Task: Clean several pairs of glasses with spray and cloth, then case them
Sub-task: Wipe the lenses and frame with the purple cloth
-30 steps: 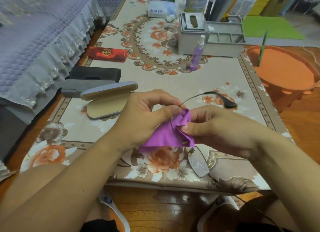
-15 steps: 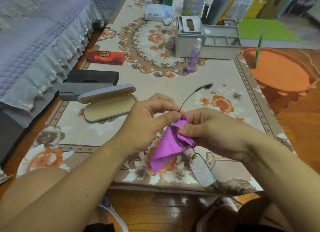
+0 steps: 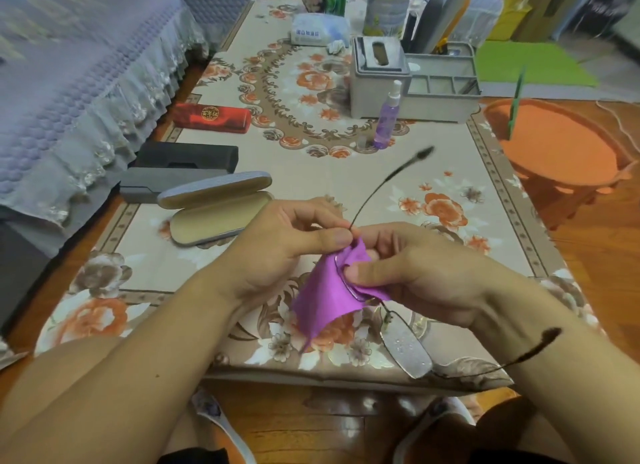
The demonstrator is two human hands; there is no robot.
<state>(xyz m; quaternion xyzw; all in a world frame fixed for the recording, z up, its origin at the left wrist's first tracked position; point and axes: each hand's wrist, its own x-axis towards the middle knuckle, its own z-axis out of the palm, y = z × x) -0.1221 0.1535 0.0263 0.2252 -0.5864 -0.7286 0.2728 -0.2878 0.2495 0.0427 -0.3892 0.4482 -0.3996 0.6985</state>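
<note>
A pair of thin-framed glasses [image 3: 407,347] is held above the near edge of the table. My left hand [image 3: 287,242] pinches the frame at the hinge of the upper temple arm. My right hand [image 3: 415,273] pinches a purple cloth [image 3: 329,294] around one lens, which the cloth hides. The other lens hangs below, wet with droplets. An open grey glasses case [image 3: 214,209] lies to the left. The purple spray bottle [image 3: 388,117] stands upright at mid-table.
A red case [image 3: 211,117], a black case [image 3: 187,157] and a grey case [image 3: 162,183] lie along the table's left edge. A grey tissue box and organiser [image 3: 412,83] stand behind the bottle. An orange stool [image 3: 557,145] is at the right, a sofa at the left.
The cloth, bunched between both thumbs a second ago, now hangs lower round the lens. The glasses have tilted, so the upper arm points further up and the second arm shows at the right.
</note>
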